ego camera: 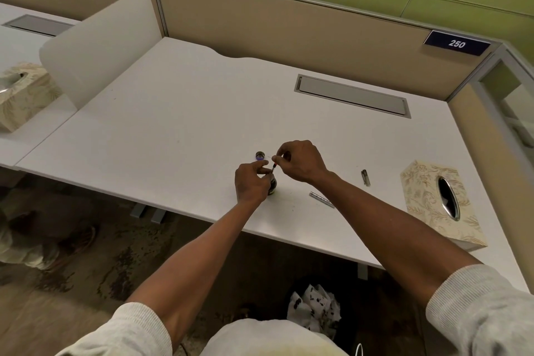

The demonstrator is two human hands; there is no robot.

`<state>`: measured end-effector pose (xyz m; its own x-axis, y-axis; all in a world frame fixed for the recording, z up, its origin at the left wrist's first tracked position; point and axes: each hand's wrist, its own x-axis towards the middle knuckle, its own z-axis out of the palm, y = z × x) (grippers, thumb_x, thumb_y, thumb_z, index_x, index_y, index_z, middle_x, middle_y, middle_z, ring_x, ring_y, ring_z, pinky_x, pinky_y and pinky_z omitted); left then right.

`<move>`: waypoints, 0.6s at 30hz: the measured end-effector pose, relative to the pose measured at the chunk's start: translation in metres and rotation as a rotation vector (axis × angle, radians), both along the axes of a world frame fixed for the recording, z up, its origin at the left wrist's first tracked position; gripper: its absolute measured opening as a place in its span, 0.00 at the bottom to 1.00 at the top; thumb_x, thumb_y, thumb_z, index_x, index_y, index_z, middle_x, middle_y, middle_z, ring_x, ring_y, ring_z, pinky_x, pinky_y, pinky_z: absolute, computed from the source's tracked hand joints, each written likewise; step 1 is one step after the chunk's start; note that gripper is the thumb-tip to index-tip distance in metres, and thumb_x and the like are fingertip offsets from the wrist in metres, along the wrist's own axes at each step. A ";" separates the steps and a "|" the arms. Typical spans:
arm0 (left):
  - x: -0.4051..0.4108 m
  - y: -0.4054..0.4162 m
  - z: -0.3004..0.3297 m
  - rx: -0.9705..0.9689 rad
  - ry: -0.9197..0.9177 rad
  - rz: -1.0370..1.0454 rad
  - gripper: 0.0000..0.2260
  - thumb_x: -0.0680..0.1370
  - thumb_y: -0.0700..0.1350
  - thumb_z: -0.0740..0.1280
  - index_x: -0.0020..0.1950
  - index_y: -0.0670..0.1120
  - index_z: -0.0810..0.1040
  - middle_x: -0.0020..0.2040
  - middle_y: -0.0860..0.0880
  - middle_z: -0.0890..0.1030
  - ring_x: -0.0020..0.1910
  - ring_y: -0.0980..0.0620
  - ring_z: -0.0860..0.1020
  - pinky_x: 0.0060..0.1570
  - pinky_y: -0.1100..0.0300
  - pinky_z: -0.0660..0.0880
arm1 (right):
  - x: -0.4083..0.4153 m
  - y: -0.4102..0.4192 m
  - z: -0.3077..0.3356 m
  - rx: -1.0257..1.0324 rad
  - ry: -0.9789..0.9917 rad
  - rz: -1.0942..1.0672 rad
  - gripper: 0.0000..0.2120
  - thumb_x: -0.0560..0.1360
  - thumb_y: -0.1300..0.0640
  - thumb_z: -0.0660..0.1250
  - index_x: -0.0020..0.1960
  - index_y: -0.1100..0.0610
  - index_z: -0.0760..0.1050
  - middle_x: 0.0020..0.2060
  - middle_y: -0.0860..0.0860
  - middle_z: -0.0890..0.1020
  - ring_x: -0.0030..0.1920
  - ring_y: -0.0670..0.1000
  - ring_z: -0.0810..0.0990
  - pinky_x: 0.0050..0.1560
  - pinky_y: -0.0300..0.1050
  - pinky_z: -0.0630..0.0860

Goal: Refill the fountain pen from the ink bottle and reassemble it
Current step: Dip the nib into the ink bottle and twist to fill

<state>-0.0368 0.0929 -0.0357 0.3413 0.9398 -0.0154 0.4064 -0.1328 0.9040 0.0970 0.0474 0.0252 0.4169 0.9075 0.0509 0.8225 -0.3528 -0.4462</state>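
Note:
A small dark ink bottle stands on the white desk, partly hidden behind my left hand, which wraps around its side. My right hand pinches the upper end of a thin pen section with converter, held tilted with its lower end at the bottle's mouth. The bottle's cap lies upside down just behind my hands. A silver pen barrel lies on the desk to the right, and the pen cap further right.
A patterned tissue box sits at the desk's right front corner. A grey cable hatch is set in the desk at the back. Below the front edge stands a bin with ink-stained tissues. Another tissue box rests on the neighbouring desk.

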 end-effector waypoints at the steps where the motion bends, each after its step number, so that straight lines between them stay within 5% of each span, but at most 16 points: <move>1: 0.000 0.000 0.000 -0.002 -0.001 0.001 0.16 0.71 0.41 0.75 0.59 0.45 0.84 0.46 0.50 0.87 0.50 0.56 0.82 0.54 0.65 0.73 | -0.001 0.000 0.000 0.004 0.006 0.004 0.07 0.74 0.49 0.71 0.45 0.52 0.84 0.34 0.45 0.81 0.38 0.49 0.79 0.42 0.43 0.73; 18: -0.001 0.001 0.001 0.007 -0.003 0.004 0.16 0.71 0.41 0.75 0.59 0.45 0.84 0.46 0.50 0.87 0.52 0.54 0.83 0.58 0.59 0.75 | 0.001 0.005 0.000 -0.010 -0.094 0.013 0.10 0.75 0.47 0.70 0.44 0.53 0.84 0.44 0.50 0.84 0.47 0.53 0.82 0.53 0.50 0.73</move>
